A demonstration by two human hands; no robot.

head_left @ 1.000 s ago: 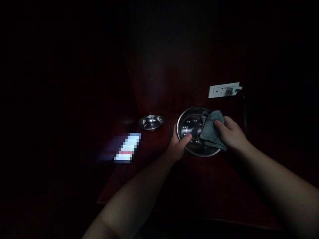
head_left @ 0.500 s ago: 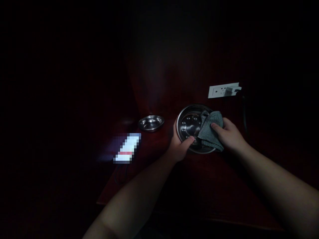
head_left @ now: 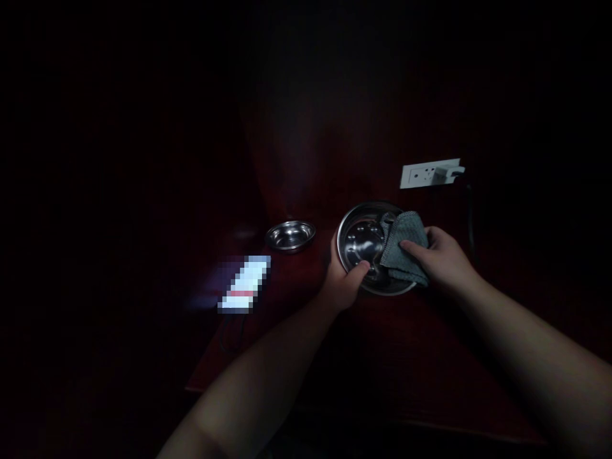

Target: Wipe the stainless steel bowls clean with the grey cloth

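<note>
A shiny metal bowl (head_left: 363, 245) is tilted so that its inside faces me. My left hand (head_left: 343, 280) grips it at the lower left, thumb over the rim and the fingers hidden behind. On the right side of the bowl, a grey-green cloth (head_left: 406, 245) is folded over the rim. My right hand (head_left: 440, 258) is closed on this cloth, thumb on top, pressing it against the bowl; its other fingers are mostly out of sight behind.
A small shallow metal dish (head_left: 291, 236) rests on the dark red table (head_left: 296, 280) to the left. Nearer me lies a bright, pixelated flat object (head_left: 245, 285). A white socket panel (head_left: 425, 173) with a plug and dark cord is on the wall. The surroundings are very dark.
The bowl and my left hand have shifted very slightly left. The cloth and my right thumb have moved a little along the bowl's right rim.
</note>
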